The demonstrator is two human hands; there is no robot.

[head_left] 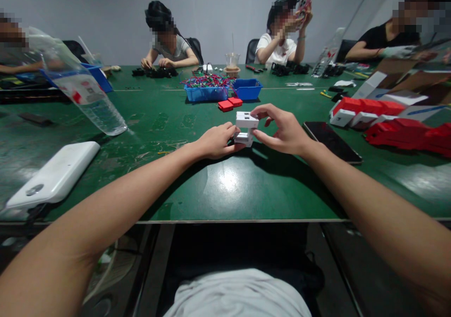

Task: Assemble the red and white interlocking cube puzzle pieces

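Observation:
Small white plastic blocks (246,119) stand in a stack in front of me on the green table, the upper ones with dark slots on top. My left hand (219,141) closes on the stack from the left, fingers and thumb at the lower white blocks (243,139). From the right, my right hand (282,131) grips the stack between thumb and index finger, its fingertips at the upper blocks. The fingers hide part of the stack. Just beyond lie two red blocks (226,105).
Behind are a blue bin of wired parts (206,93) and another blue bin (247,89). A phone (331,142) and red-and-white blocks (366,112) lie right. A tilted bottle (92,102) and white power bank (54,173) are left. Several people sit around the table.

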